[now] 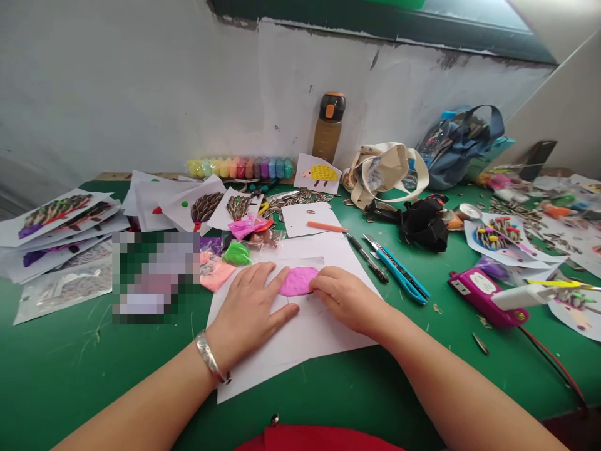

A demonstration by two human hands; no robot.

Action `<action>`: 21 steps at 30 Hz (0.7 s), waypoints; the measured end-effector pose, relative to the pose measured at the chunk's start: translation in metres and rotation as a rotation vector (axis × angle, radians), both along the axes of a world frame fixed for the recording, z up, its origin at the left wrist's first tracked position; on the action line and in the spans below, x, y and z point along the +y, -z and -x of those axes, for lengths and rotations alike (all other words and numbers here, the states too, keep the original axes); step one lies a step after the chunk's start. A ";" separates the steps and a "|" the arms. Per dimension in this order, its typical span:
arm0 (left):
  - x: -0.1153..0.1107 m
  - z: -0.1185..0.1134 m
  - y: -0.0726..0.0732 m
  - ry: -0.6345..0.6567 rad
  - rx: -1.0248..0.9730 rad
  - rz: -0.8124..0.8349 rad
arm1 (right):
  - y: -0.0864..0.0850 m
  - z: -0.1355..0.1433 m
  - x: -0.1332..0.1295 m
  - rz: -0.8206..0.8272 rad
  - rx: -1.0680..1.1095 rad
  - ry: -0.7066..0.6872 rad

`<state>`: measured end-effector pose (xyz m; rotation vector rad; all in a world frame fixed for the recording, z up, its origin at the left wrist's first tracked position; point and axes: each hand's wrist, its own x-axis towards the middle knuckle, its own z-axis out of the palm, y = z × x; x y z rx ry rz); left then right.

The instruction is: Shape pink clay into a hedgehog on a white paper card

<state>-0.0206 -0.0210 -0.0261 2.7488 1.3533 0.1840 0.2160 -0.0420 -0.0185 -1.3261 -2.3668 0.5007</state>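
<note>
A flat oval of pink modelling clay (297,281) lies on a small piece of white paper, over larger white sheets (267,351). My left hand (251,310) rests flat on the paper, fingers spread, with the index fingertip and thumb near the clay's left side. At the clay's right edge, the fingers of my right hand (345,297) are pinched together; their tips partly hide that edge. Thin pencil lines show below the oval. Just beyond my left hand sit packets of green clay (237,253) and peach clay (216,270).
Right of the paper lie an orange pencil crayon (327,226), a black pen (369,258) and a blue utility knife (397,269). A magenta glue gun (488,297) lies farther right. Seed-covered pictures (61,213) are stacked left. A bottle (328,128) stands by the wall.
</note>
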 end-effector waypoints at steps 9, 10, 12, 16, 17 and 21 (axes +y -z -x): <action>0.003 -0.001 0.003 -0.014 -0.041 0.016 | -0.004 -0.019 0.005 -0.009 -0.100 -0.033; 0.003 -0.001 0.004 -0.017 -0.039 0.019 | -0.003 -0.019 0.005 -0.005 -0.096 -0.037; 0.003 -0.001 0.004 -0.021 -0.032 0.024 | -0.003 -0.018 0.005 0.014 -0.078 -0.035; 0.002 -0.001 0.003 -0.023 -0.027 0.029 | -0.001 -0.017 0.005 0.023 -0.077 -0.031; 0.002 -0.001 0.003 -0.024 -0.029 0.026 | -0.001 -0.016 0.005 0.004 -0.096 -0.033; 0.002 -0.001 0.004 -0.026 -0.032 0.011 | 0.003 -0.012 0.006 -0.090 -0.197 -0.032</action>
